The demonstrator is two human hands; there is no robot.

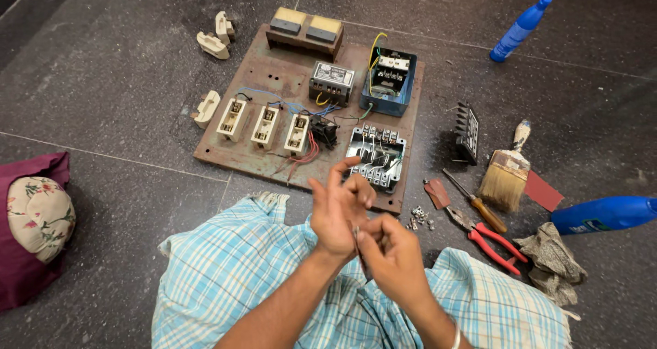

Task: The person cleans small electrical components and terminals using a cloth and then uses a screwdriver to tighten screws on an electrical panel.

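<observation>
Both hands work over the lap at 6 o'clock: left hand (337, 211) half open, right hand (391, 252) pinching a small metal screw (356, 233); refitting needs steady fingertip control

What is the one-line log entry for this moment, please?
left hand open, raised | right hand pinching small metal part | above panel board

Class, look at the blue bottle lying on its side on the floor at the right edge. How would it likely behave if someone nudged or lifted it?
The blue bottle lies on its side on smooth dark floor, so a nudge would probably roll it. It looks like plastic, so likely light and not fragile. Its glossy round body may be a little slippery; the crumpled rag beside it might stop it.
</observation>
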